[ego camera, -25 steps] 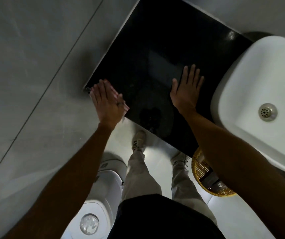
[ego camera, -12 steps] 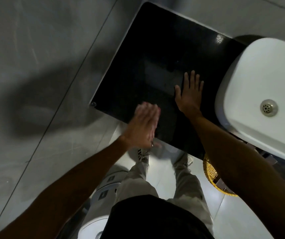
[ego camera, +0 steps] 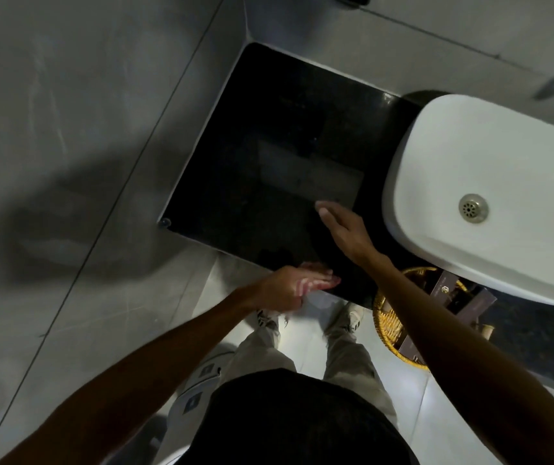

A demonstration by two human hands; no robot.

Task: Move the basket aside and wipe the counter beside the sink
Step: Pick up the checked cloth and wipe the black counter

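The black glossy counter (ego camera: 269, 156) lies left of the white sink (ego camera: 490, 182). My right hand (ego camera: 346, 229) rests flat on the counter near the sink, fingers together and pointing left, holding nothing. My left hand (ego camera: 292, 285) is blurred at the counter's front edge, turned on its side with fingers straight; no cloth shows in it. A yellow wicker basket (ego camera: 386, 317) with dark boxes inside sits below the sink's front corner, partly hidden behind my right forearm.
Grey tiled wall (ego camera: 84, 129) runs along the counter's left side. A white toilet (ego camera: 198, 374) stands on the floor at lower left, by my legs and shoes (ego camera: 349, 317). The sink drain (ego camera: 473, 208) is visible.
My left hand swept from the counter's left corner across to the middle of the front edge. My right hand turned its fingers leftward. The camera pulled back, showing more basket.
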